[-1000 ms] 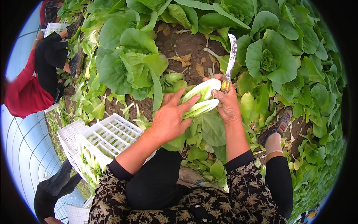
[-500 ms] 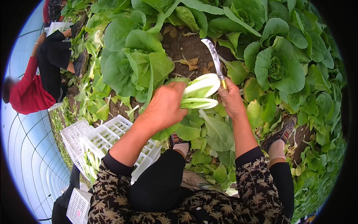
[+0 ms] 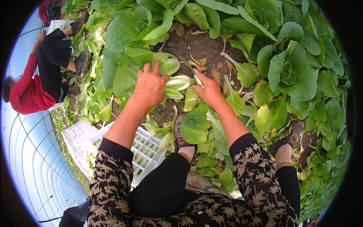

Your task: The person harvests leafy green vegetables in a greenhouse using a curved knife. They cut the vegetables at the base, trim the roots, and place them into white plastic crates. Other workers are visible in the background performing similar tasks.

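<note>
My left hand (image 3: 149, 86) reaches over the leafy greens, its thumb side around a cut head of leafy greens (image 3: 180, 82) with white stalks, the palm hidden beneath. Its foremost fingers stretch out against a second head of greens (image 3: 169, 65), which leans over just beyond. My right hand (image 3: 208, 92) is closed on the yellow handle of a curved harvesting knife (image 3: 198, 80). The thin blade, low over the soil, points toward the base of the second head; its tip is hard to make out.
White plastic crates (image 3: 141, 155) with greens stand at my left knee. Tall leafy plants (image 3: 289, 72) grow on the right and ahead. Loose leaves (image 3: 245, 73) lie on brown soil. A person in a red top (image 3: 32, 92) sits at far left near another crate (image 3: 59, 25).
Both hands have moved forward and left, the cut head along with my left hand. The knife has gone from upright to low near another head's base.
</note>
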Motion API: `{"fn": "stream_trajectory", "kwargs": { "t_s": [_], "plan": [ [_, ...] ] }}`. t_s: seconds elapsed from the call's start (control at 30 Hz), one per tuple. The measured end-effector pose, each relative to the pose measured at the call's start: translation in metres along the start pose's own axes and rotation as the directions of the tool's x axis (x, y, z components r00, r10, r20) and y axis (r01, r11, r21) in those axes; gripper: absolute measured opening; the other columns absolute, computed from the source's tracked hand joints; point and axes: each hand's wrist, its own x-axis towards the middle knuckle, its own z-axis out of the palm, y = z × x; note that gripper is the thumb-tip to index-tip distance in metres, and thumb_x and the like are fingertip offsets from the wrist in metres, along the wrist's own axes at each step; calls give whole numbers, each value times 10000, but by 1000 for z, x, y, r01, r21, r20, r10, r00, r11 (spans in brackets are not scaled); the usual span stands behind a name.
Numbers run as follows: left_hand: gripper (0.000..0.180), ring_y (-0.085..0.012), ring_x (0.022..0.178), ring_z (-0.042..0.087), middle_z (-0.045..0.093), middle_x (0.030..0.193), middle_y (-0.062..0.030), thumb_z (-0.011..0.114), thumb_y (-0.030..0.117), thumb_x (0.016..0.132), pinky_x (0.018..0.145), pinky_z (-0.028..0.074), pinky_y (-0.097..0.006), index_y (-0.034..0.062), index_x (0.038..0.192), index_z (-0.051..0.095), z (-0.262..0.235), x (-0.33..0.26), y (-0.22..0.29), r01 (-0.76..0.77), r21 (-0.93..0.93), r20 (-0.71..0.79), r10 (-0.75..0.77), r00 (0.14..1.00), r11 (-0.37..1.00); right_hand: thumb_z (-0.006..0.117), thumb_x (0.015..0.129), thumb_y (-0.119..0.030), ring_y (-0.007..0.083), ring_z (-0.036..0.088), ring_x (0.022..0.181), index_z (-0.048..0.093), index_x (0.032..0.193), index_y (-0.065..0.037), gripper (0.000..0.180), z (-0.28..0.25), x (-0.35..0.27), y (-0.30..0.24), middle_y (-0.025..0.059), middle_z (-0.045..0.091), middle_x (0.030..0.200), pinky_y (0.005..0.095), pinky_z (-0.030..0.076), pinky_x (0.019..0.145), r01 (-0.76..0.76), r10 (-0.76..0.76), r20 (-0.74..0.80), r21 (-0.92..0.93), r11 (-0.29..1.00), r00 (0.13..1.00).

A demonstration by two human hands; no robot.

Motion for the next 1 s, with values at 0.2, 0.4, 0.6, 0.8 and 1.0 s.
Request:
{"fn": "stream_trajectory", "kwargs": {
  "t_s": [0.2, 0.4, 0.6, 0.8, 1.0],
  "plan": [
    [345, -457, 1177, 454, 452, 1368, -235, 655, 50, 629, 864, 453, -528, 83, 972, 670, 24, -13, -2, 26, -64, -170, -36, 985, 998, 701, 787, -126, 350, 607, 1094, 461, 1402, -193, 663, 12, 8, 7, 209, 593, 1243, 362, 472, 962, -68, 59, 84, 102, 992, 995],
    [454, -453, 1151, 468, 449, 1363, -229, 709, 39, 572, 931, 458, -501, 67, 1020, 642, 42, -14, -11, -7, -170, -207, -29, 978, 985, 654, 790, -100, 363, 633, 1012, 479, 1392, -209, 636, 16, 19, 8, 225, 639, 1131, 383, 491, 916, -81, 75, 105, 60, 995, 992],
    [401, -441, 1094, 502, 472, 1331, -251, 678, 19, 601, 902, 490, -456, 40, 1000, 643, 49, -22, -5, -13, -182, -238, -31, 971, 983, 645, 772, -90, 385, 643, 909, 489, 1381, -237, 646, 17, 22, 8, 229, 661, 991, 421, 514, 860, -70, 89, 155, -129, 989, 984],
    [447, -420, 1054, 512, 472, 1326, -246, 678, -1, 595, 907, 488, -443, 41, 1039, 655, 48, -25, -4, 12, -227, -211, -61, 976, 974, 640, 777, -95, 368, 645, 969, 485, 1385, -270, 652, 11, 0, 14, 233, 649, 1090, 390, 507, 894, -164, 160, 192, 5, 986, 968],
    [525, -374, 1082, 505, 478, 1337, -198, 730, 9, 563, 964, 450, -432, 54, 1080, 654, 41, -46, -3, 80, -415, -166, -163, 973, 906, 690, 775, -112, 339, 652, 997, 459, 1409, -233, 686, 18, -33, 23, 218, 628, 1177, 368, 493, 910, -114, 111, 103, 18, 993, 988]
  ]
}}
